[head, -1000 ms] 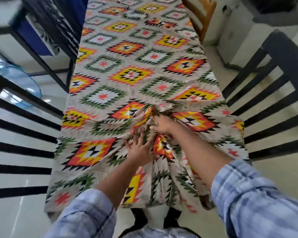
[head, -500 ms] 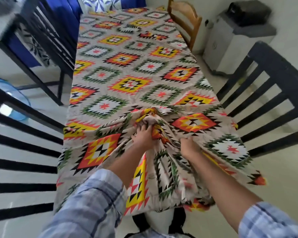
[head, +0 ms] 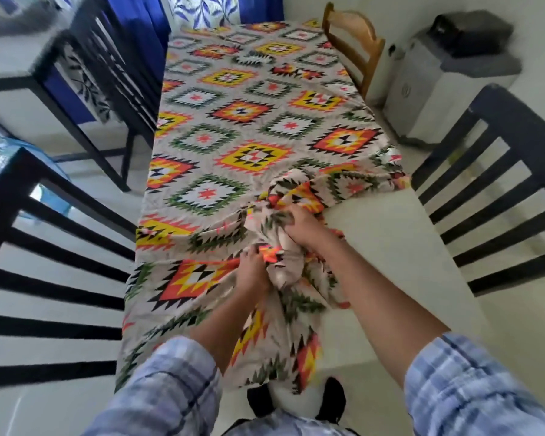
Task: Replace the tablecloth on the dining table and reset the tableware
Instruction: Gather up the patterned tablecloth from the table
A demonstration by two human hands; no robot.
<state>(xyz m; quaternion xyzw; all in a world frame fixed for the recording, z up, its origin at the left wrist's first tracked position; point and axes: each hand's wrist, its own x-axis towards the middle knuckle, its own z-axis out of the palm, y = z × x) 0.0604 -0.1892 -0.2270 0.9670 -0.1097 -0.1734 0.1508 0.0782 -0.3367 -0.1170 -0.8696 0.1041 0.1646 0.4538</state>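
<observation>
A patterned tablecloth with yellow, orange and green diamonds covers most of the long dining table. Its near right part is gathered into a bunch, and the bare pale tabletop shows at the near right corner. My left hand grips the bunched cloth low down near the table's front. My right hand clutches the bunch a little farther in and to the right. No tableware is in view.
Black slatted chairs stand on the left, far left and right. A wooden chair sits at the far right side. A grey cabinet is beyond it. Blue curtains hang at the far end.
Both hands have pulled more cloth together toward the middle. The near right corner of the cloth has come off the table, and bare tabletop now shows there.
</observation>
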